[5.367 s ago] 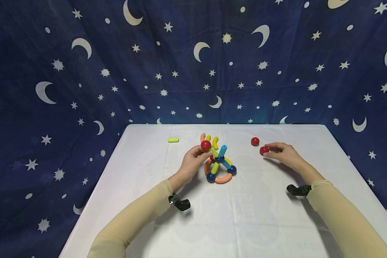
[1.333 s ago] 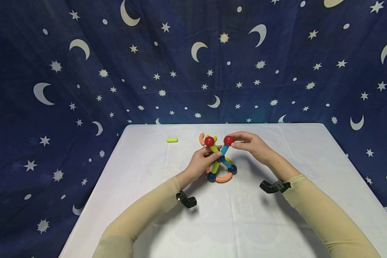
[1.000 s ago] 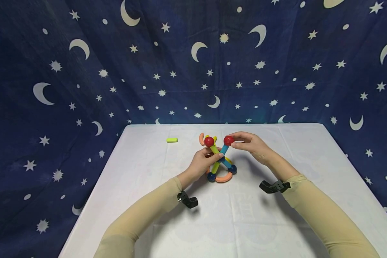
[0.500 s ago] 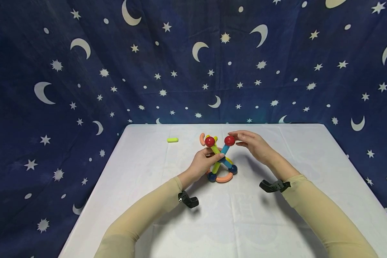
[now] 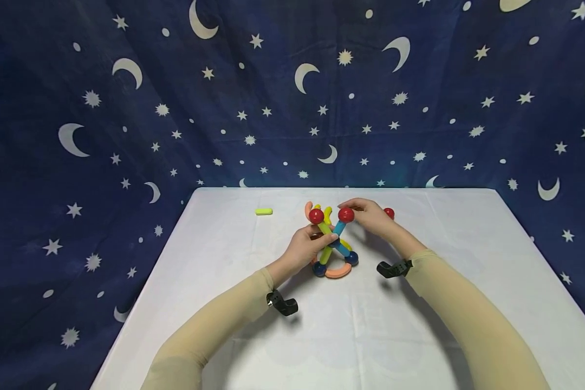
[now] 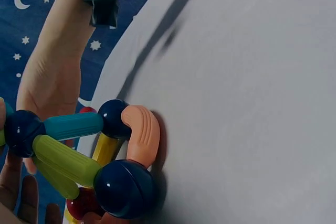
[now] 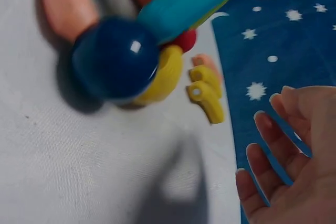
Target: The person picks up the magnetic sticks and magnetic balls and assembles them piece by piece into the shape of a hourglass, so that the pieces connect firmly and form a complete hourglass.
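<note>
A magnetic ball-and-stick model stands on the white table, its base made of dark blue balls (image 5: 351, 258) and curved orange sticks (image 5: 338, 271). Green and blue sticks (image 5: 343, 249) rise from it to a central blue ball (image 6: 24, 132). Two red balls, one on the left (image 5: 316, 216) and one on the right (image 5: 346, 215), top the upper sticks. My left hand (image 5: 302, 247) grips the model around its middle, thumb in front. Behind the right red ball is my right hand (image 5: 374, 218), its fingers (image 7: 273, 129) loosely bent with nothing in them in the right wrist view.
Loose yellow curved sticks (image 7: 207, 98) and an orange curved stick (image 5: 309, 208) lie behind the model. A short green stick (image 5: 264, 212) is at the back left. Partly hidden by the right hand, a loose red ball (image 5: 389, 213) lies at the right.
My right hand brought a red ball from the right onto the upper blue stick, released it, then moved left behind it. My left hand shifted from the upper green stick to the model's middle.
</note>
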Available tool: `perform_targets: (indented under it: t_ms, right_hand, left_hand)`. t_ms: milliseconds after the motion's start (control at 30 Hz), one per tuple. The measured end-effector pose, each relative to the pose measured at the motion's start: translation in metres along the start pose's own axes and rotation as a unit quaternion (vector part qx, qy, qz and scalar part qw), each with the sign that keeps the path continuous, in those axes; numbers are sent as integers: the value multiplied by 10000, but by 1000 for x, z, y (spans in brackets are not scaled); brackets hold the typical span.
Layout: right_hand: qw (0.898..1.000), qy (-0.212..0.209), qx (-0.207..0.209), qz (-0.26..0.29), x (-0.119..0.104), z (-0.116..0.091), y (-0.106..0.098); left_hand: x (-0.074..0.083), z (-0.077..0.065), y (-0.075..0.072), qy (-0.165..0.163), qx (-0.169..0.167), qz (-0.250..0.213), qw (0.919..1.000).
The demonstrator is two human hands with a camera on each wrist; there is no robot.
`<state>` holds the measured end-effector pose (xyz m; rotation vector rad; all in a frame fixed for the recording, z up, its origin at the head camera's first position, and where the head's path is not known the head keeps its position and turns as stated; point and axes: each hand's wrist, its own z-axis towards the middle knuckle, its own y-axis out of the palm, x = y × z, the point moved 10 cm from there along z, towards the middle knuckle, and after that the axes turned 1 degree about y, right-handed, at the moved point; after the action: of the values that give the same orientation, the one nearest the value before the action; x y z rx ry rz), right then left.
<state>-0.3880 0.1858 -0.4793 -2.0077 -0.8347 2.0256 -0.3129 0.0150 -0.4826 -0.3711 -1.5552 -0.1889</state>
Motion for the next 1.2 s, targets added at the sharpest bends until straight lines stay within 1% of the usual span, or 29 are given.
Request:
perform_targets:
  t_ms: [100,133,200,267,333,367,433,500,600,700,900,967,1133,1200]
  right_hand:
    - [9978,-58,-33,-658,0,11,10]
    - [9959,-97,-29,-901,-1,14,14]
    - [9885,-253,0,-1490,-4,20,21]
    - [9760,-448,61,-2129,-8,24,26]
    - [9605,-628,116,-2708,-12,29,32]
    - [9530,-701,124,-2944,-13,31,35]
    - [9446,-749,99,-3194,-16,33,40]
    - [9402,-715,45,-3331,-16,34,44]
    - [9393,-579,-71,-3381,-15,36,47]
    - [9370,-530,-133,-3450,-13,38,50]
    - [9311,-583,-11,-3602,-9,39,43]
    - [9311,-561,36,-3603,-8,37,40]
    - [9354,-420,42,-3511,-2,29,31]
    - [9344,-420,21,-3537,0,25,29]
  left_hand:
    - [-1,-5,-9,-69,81,134,9999]
    - [-2,-6,-11,-84,93,140,9998]
    - [-2,-8,-16,-91,107,138,9998]
    - [-3,-9,-19,-90,79,114,9999]
    - [-4,-9,-20,-89,32,91,9999]
    - [-4,-8,-21,-84,12,81,9999]
    - [-5,-8,-21,-71,-15,78,9999]
    - [-5,-7,-21,-43,-14,86,10000]
    - [-5,-8,-22,-18,29,103,9999]
    - [-4,-8,-24,-2,71,106,9999]
    - [-5,-9,-24,-15,109,130,9999]
    - [-5,-10,-24,-13,107,124,9999]
    - [-4,-10,-23,24,80,135,9999]
    - [-3,-10,-23,26,80,136,9999]
